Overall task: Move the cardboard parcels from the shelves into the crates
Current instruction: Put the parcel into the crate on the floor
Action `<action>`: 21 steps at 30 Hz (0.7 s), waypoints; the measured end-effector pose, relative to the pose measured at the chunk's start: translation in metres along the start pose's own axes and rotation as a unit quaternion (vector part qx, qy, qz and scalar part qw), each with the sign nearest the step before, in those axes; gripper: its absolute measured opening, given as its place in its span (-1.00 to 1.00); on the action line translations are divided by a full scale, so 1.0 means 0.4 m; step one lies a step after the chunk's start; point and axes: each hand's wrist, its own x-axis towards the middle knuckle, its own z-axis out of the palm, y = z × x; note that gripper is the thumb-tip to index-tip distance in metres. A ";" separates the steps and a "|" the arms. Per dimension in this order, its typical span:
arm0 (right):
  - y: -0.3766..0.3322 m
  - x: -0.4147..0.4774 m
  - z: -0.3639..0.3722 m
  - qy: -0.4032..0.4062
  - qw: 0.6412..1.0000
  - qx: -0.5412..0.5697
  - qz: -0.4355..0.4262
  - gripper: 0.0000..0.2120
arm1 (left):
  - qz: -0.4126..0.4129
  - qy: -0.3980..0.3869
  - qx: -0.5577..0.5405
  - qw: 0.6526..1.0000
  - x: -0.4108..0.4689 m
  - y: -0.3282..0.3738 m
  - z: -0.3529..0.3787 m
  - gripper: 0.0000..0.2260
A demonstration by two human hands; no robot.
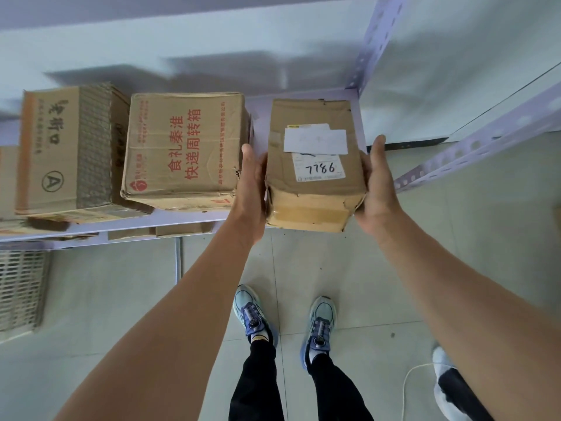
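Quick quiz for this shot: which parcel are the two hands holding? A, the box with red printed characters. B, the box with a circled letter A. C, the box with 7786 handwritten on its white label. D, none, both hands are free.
C: the left hand and the right hand grip opposite sides of the parcel marked 7786, while the other two boxes sit untouched to its left.

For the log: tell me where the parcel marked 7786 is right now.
Head view, right of centre: the parcel sits at the right end of the shelf, held between the left hand and right hand, right of the red-lettered box.
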 end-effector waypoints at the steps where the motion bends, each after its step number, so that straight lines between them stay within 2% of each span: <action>1: 0.012 0.001 0.003 -0.003 1.000 -0.003 0.001 -0.26 | -0.002 -0.002 0.003 1.000 0.002 -0.011 -0.005 -0.32; 6: 0.052 -0.005 0.006 -0.022 1.000 -0.009 -0.005 -0.33 | -0.012 -0.034 0.005 0.999 -0.004 -0.053 -0.025 -0.30; 11: 0.038 -0.045 0.017 -0.087 0.995 -0.002 -0.040 -0.43 | 0.035 -0.054 -0.001 0.998 -0.042 -0.040 -0.017 -0.34; 17: -0.013 -0.140 0.033 -0.102 0.990 -0.010 -0.096 -0.38 | 0.096 -0.048 0.006 0.994 -0.138 0.028 0.010 -0.33; 21: -0.044 -0.243 0.060 -0.125 0.987 -0.015 -0.100 -0.38 | 0.108 -0.033 -0.015 0.993 -0.246 0.065 0.006 -0.38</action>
